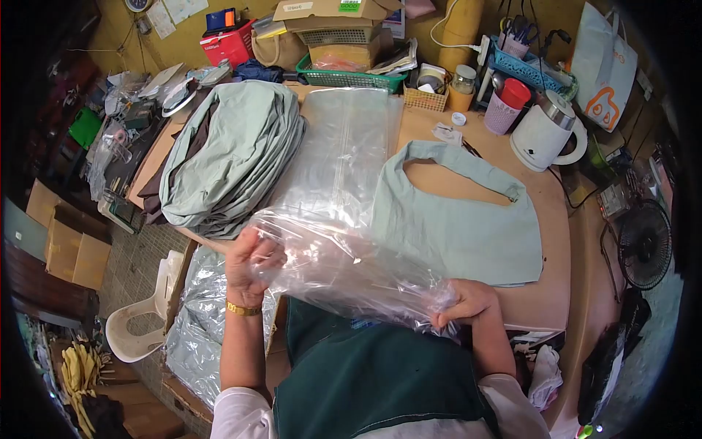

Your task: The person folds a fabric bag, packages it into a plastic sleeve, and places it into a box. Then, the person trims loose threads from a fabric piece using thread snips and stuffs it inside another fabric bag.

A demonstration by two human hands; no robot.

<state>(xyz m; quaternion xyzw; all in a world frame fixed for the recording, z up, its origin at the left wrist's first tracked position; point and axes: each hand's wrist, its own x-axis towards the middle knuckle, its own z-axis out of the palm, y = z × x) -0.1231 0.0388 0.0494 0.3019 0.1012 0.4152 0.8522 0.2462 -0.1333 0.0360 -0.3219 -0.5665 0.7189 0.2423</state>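
A clear plastic bag (pixel 344 256) stretches between my two hands above the table's front edge. My left hand (pixel 252 260) is closed on its left side, and my right hand (pixel 464 301) grips the right corner, thumb pressed to the fingers. Behind it, a stack of clear plastic bags (pixel 344 139) lies flat on the table. To the right, a pale green cloth bag (pixel 461 227) with a wide shoulder strap is spread flat. A heap of similar pale green cloth pieces (pixel 234 154) lies to the left, with dark brown cloth (pixel 194 146) underneath.
Along the back stand a green basket (pixel 351 79), a pink cup (pixel 504 110) and a white electric kettle (pixel 542 135). A black fan (pixel 645 245) is at the right. Wrapped goods in plastic (pixel 201 314) and a white chair (pixel 146 314) are lower left.
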